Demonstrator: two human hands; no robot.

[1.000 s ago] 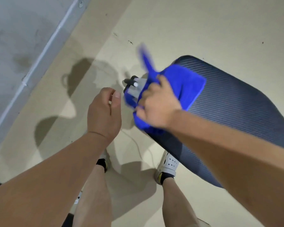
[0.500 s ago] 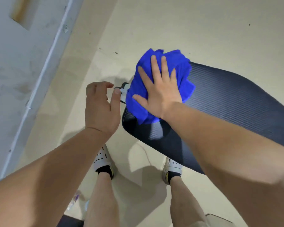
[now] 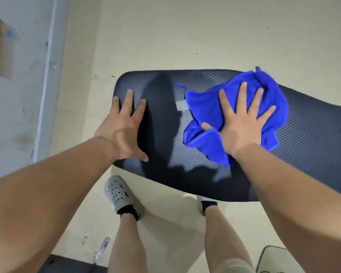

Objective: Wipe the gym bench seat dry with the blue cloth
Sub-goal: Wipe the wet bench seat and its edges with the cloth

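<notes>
Spread fingers of the right hand [image 3: 242, 125] press the blue cloth [image 3: 205, 107] flat onto the dark ribbed bench seat [image 3: 313, 138]; the left hand [image 3: 124, 127], fingers splayed, rests on its end above the pale floor [image 3: 165, 32].

Seat pad [image 3: 313, 138] dark w/ ribbed weave-look, slight sheen; blue cloth [image 3: 205, 107] soft, fuzzy, matt.

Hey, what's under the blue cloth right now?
The ribbed bench seat lies under the blue cloth, which the right hand presses flat. The covered patch itself is hidden.
</notes>
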